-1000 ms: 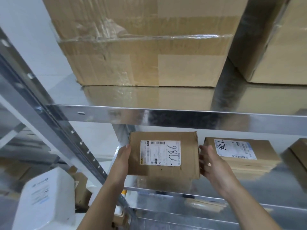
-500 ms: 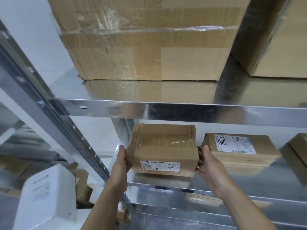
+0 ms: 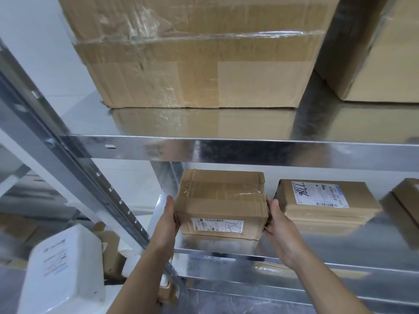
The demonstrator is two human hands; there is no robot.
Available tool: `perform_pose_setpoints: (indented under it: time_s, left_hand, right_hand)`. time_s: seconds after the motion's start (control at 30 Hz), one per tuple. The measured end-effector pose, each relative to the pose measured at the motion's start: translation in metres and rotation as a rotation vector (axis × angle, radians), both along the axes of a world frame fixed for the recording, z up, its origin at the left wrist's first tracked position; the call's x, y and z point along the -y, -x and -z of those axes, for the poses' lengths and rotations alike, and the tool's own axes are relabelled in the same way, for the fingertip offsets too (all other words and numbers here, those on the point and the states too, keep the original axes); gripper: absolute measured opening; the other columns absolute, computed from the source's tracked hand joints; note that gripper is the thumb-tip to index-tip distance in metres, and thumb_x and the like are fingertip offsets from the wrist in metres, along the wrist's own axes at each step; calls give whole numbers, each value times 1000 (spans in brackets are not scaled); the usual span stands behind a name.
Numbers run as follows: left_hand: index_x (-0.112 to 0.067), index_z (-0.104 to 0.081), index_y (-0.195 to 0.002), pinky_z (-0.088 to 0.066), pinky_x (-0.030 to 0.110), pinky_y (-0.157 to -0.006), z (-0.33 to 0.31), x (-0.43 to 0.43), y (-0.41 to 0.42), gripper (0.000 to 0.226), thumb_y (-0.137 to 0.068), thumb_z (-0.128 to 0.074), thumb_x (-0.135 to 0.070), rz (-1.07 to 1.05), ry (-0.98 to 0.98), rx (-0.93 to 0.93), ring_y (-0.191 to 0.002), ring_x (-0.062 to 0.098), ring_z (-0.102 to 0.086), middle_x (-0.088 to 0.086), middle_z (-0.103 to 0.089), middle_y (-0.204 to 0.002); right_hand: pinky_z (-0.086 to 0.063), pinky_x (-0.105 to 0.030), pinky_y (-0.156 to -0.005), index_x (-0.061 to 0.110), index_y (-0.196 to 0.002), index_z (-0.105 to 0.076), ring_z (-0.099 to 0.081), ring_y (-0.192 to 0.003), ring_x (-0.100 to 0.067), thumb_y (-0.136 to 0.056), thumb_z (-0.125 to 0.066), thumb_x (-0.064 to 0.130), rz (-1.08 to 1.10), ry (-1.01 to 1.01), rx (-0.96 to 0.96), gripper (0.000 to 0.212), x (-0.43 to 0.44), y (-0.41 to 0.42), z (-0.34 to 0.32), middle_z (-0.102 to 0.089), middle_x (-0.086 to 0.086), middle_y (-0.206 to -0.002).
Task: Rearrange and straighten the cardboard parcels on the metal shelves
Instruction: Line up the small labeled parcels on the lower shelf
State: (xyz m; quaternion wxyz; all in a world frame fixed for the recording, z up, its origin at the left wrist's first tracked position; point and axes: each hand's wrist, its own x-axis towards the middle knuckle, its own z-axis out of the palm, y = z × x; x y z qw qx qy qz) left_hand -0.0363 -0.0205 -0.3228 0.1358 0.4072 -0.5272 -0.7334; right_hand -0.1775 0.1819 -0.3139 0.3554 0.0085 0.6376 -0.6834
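A small taped cardboard parcel (image 3: 221,200) lies flat at the left end of the middle metal shelf (image 3: 374,241), its white label facing me on the front side. My left hand (image 3: 166,220) grips its left side and my right hand (image 3: 280,225) grips its right side. To its right lies a flat parcel (image 3: 326,201) with a white label marked 7786 on top. The corner of a third parcel (image 3: 405,200) shows at the right edge.
A large taped carton (image 3: 199,55) and a second carton (image 3: 381,48) stand on the upper shelf (image 3: 226,148). A slanted metal upright (image 3: 74,164) runs down the left. A white packet (image 3: 61,268) and small boxes (image 3: 111,252) lie lower left. Lower shelves (image 3: 294,291) hold flat parcels.
The parcel has been tipped from standing with its label facing me to lying flat on the shelf, label now on the front side. Both hands stayed on its sides and lowered.
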Motion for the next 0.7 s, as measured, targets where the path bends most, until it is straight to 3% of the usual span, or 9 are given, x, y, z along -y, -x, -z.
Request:
perform_pose_setpoints:
  time_s: [0.17, 0.3, 0.43, 0.57, 0.63, 0.7]
  left_hand:
    - [-15, -35, -156, -23, 40, -126, -2, 2, 3, 70, -104, -23, -60, -11, -12, 2, -146, 19, -40, 5, -45, -155]
    - [-16, -41, -153, -26, 38, -124, -3, 4, 7, 68, -104, -25, -59, 6, -14, 0, -142, 18, -44, 4, -50, -151]
    - [-16, -45, -150, -30, 37, -123, -5, 6, 10, 65, -104, -26, -58, -9, -9, -10, -127, 13, -52, -2, -57, -136]
    - [-18, -46, -150, -30, 38, -122, -6, 4, 9, 63, -105, -25, -57, 0, 2, -11, -120, 11, -54, -5, -57, -129]
    - [-21, -48, -147, -31, 37, -122, -7, 5, 10, 60, -104, -26, -58, -8, 12, 9, -119, 11, -56, -4, -57, -136]
    - [-21, -46, -148, -29, 39, -123, -7, 7, 10, 62, -104, -26, -59, -14, 24, 32, -131, 16, -53, 3, -52, -148]
  right_hand:
    - [-51, -11, -49, 34, -132, -55, -70, -63, 8, -112, -24, 37, 22, 25, 41, 37, 2, 2, -1, -74, 17, -82]
    - [-53, -18, -56, 33, -104, -63, -71, -65, 5, -111, -23, 42, 7, 14, 81, 41, 6, 10, 2, -77, 16, -75]
    - [-50, -24, -65, 35, -109, -64, -72, -71, 0, -110, -23, 46, 5, -21, 81, 42, 8, 16, 5, -78, 15, -79]
    - [-53, -20, -57, 34, -117, -63, -74, -71, 0, -110, -25, 47, 18, -4, 104, 40, 7, 16, 7, -79, 14, -82]
    - [-55, -21, -51, 32, -123, -61, -74, -67, -2, -110, -25, 45, 27, -28, 101, 40, 6, 16, 6, -79, 12, -80]
    - [-54, -22, -44, 30, -123, -61, -73, -61, -5, -111, -25, 42, 26, -8, 112, 40, 7, 15, 1, -78, 7, -79]
